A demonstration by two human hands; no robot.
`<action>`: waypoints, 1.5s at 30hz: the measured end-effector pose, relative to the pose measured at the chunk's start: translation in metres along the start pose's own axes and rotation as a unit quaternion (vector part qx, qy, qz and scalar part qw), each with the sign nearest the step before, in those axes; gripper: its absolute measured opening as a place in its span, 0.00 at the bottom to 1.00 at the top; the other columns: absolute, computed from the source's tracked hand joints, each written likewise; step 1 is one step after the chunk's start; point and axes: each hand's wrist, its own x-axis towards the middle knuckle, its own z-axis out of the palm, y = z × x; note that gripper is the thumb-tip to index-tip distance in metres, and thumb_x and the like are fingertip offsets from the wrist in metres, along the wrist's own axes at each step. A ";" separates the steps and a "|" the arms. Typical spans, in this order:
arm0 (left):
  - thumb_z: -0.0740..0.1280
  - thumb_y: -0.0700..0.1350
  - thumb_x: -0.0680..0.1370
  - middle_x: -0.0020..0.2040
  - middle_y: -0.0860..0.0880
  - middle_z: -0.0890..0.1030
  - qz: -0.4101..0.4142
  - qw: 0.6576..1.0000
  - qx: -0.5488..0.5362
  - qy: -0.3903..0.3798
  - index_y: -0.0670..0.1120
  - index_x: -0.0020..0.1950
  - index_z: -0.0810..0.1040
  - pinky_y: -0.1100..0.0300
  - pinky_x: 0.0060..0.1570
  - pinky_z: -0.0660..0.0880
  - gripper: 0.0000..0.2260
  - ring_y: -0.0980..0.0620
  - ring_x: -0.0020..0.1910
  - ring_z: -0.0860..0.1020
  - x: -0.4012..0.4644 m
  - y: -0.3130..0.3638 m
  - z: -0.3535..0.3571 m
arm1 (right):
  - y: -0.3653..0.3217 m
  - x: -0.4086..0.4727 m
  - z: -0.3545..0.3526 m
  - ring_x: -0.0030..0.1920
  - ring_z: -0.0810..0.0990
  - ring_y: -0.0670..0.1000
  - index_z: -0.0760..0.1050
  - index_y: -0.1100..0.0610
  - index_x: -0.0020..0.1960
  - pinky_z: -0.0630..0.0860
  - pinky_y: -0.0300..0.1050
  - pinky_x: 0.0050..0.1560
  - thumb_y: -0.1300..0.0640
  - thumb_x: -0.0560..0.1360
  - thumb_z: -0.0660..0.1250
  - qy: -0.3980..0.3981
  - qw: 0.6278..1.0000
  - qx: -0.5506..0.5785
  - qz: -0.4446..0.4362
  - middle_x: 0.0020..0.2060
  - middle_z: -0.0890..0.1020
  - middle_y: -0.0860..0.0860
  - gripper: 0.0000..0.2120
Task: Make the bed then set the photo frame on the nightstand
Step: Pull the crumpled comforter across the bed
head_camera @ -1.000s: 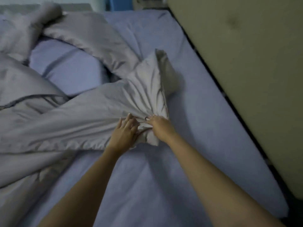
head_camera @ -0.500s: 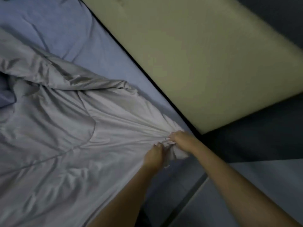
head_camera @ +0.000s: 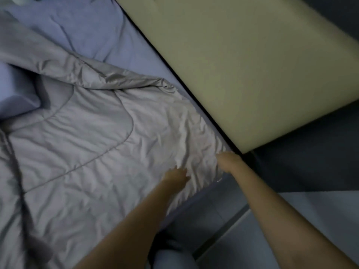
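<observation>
The grey quilted comforter (head_camera: 93,144) lies spread and creased over the bed, its corner reaching the near corner of the mattress beside the headboard, with a rumpled fold running across its upper edge. The left hand (head_camera: 177,176) rests on top of the comforter near that corner, fingers stretched forward and flat on the fabric, gripping nothing that shows. The right hand (head_camera: 226,160) is at the very corner of the comforter, just beside the dark gap along the headboard; it is blurred, and whether its fingers pinch the fabric or only touch it cannot be told. Beyond the comforter, the lavender sheet (head_camera: 87,33) covers the bare part of the mattress, and a lavender pillow (head_camera: 15,88) shows at the left, partly under the comforter's fold. The pale yellowish padded headboard (head_camera: 242,61) runs diagonally along the right of the bed. Below the mattress edge lies a grey tiled floor (head_camera: 310,220). The photo frame and nightstand are out of view.
</observation>
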 end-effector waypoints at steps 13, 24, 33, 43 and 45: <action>0.49 0.55 0.84 0.79 0.46 0.59 -0.198 0.977 -0.049 0.058 0.44 0.79 0.54 0.49 0.75 0.58 0.26 0.45 0.79 0.54 -0.169 -0.208 0.017 | -0.260 -0.069 0.042 0.71 0.66 0.58 0.62 0.59 0.75 0.66 0.52 0.71 0.45 0.82 0.49 -0.036 0.982 -0.028 -0.181 0.73 0.66 0.57 0.27; 0.50 0.54 0.84 0.77 0.43 0.62 -0.237 0.968 -0.047 0.064 0.44 0.79 0.56 0.49 0.73 0.61 0.25 0.42 0.77 0.59 -0.359 -0.387 0.070 | -0.483 -0.173 0.111 0.69 0.71 0.57 0.64 0.59 0.74 0.67 0.49 0.69 0.43 0.81 0.50 -0.038 0.979 -0.014 -0.200 0.72 0.68 0.57 0.28; 0.52 0.57 0.83 0.77 0.46 0.64 -0.289 0.946 -0.108 0.101 0.47 0.77 0.59 0.50 0.70 0.67 0.25 0.45 0.75 0.65 -0.444 -0.481 0.114 | -0.591 -0.209 0.155 0.66 0.74 0.57 0.67 0.60 0.71 0.70 0.49 0.66 0.39 0.80 0.50 -0.047 0.970 -0.037 -0.237 0.69 0.73 0.59 0.30; 0.51 0.56 0.83 0.72 0.43 0.70 -0.301 0.937 -0.130 0.117 0.43 0.74 0.64 0.49 0.67 0.69 0.24 0.43 0.72 0.68 -0.501 -0.543 0.141 | -0.663 -0.231 0.181 0.70 0.70 0.58 0.68 0.61 0.71 0.67 0.49 0.70 0.39 0.80 0.52 -0.051 0.966 -0.112 -0.225 0.71 0.69 0.60 0.31; 0.51 0.56 0.83 0.71 0.43 0.72 -0.294 0.940 -0.117 0.130 0.43 0.73 0.66 0.49 0.64 0.70 0.23 0.43 0.70 0.70 -0.518 -0.569 0.138 | -0.691 -0.244 0.182 0.70 0.71 0.57 0.69 0.61 0.71 0.67 0.48 0.70 0.41 0.80 0.52 -0.027 0.968 -0.103 -0.229 0.71 0.70 0.59 0.29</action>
